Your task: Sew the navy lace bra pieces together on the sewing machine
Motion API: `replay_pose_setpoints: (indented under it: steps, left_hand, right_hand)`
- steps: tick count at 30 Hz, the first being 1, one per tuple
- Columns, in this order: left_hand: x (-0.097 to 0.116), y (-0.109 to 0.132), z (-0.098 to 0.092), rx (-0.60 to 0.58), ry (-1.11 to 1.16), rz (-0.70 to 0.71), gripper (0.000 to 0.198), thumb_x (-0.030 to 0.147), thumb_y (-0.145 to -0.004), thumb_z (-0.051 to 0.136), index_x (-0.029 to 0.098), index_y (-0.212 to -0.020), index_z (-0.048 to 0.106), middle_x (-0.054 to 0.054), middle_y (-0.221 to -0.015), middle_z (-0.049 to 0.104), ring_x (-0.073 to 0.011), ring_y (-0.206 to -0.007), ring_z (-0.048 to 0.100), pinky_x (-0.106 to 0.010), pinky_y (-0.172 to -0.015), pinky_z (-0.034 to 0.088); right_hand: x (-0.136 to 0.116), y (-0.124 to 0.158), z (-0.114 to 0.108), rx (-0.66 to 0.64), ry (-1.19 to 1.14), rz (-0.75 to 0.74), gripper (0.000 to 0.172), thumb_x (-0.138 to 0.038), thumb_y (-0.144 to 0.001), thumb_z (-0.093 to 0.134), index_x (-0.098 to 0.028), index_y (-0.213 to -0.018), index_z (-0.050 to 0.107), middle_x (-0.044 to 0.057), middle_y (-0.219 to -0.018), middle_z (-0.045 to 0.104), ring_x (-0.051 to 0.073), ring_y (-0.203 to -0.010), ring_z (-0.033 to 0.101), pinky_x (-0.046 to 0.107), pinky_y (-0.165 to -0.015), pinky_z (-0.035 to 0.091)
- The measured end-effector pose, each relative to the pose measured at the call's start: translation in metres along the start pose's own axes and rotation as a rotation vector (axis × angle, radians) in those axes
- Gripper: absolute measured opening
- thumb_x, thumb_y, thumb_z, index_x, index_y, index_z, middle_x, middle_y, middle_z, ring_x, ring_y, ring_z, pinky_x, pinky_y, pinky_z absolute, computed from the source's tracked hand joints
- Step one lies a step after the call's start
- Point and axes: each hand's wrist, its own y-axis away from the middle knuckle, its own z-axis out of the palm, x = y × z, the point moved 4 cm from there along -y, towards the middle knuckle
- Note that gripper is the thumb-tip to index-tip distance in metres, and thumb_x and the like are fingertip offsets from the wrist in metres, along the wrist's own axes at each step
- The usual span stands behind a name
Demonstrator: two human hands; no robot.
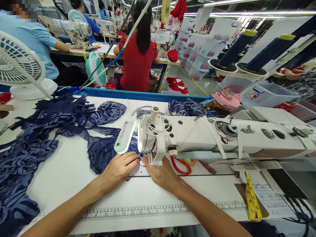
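A piece of sheer navy fabric point(100, 154) lies under the head of a white sewing machine point(197, 131). My left hand point(122, 166) is closed on the fabric's near edge, just left of the needle area, fingers close together. From the right, my right hand point(161, 172) reaches in beside the presser foot, its visible fingertips closed at the same edge. The machine head hides part of its fingers. A pale lamp-like plate point(125, 136) hangs above my left fingers. Red-handled scissors point(181, 166) lie behind my right hand, under the machine arm.
Navy patterned pieces point(44, 154) are heaped at left, with more behind the machine. A white fan point(22, 62) stands at back left. A yellow tape measure point(252, 197) hangs at right; a printed ruler point(138, 212) runs along the front. Two thread cones point(237, 49) stand back right. Co-workers sit beyond.
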Motion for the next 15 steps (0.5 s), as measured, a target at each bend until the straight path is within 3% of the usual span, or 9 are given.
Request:
replay_pose_setpoints:
  steps: [5, 12, 15]
  left_hand:
    - [0.0, -0.003, -0.003, 0.014, 0.036, -0.012, 0.043, -0.001, -0.088, 0.04, 0.015, -0.124, 0.058, -0.011, -0.114, 0.067, -0.0201, -0.108, 0.062, -0.048, -0.105, 0.046]
    - [-0.002, -0.001, 0.0, 0.027, 0.025, 0.008, 0.039, -0.004, -0.083, 0.045, 0.015, -0.114, 0.061, -0.01, -0.109, 0.067, -0.0206, -0.108, 0.061, -0.045, -0.101, 0.05]
    - [-0.002, -0.001, 0.0, 0.034, 0.019, 0.011, 0.039, -0.004, -0.084, 0.044, 0.014, -0.115, 0.06, -0.01, -0.109, 0.067, -0.0203, -0.107, 0.061, -0.043, -0.099, 0.051]
  right_hand:
    - [-0.002, 0.004, 0.001, 0.0, 0.018, -0.011, 0.034, -0.008, -0.092, 0.046, -0.017, -0.119, 0.065, 0.007, -0.087, 0.072, 0.019, -0.075, 0.062, 0.035, -0.075, 0.046]
    - [0.009, 0.002, 0.001, 0.094, 0.059, 0.075, 0.016, -0.02, -0.095, 0.056, -0.02, -0.092, 0.071, 0.006, -0.075, 0.071, 0.019, -0.069, 0.065, 0.032, -0.066, 0.05]
    - [0.009, -0.001, 0.006, 0.069, 0.07, 0.067, 0.016, -0.018, -0.094, 0.055, -0.022, -0.094, 0.071, 0.005, -0.076, 0.072, 0.019, -0.067, 0.064, 0.032, -0.062, 0.049]
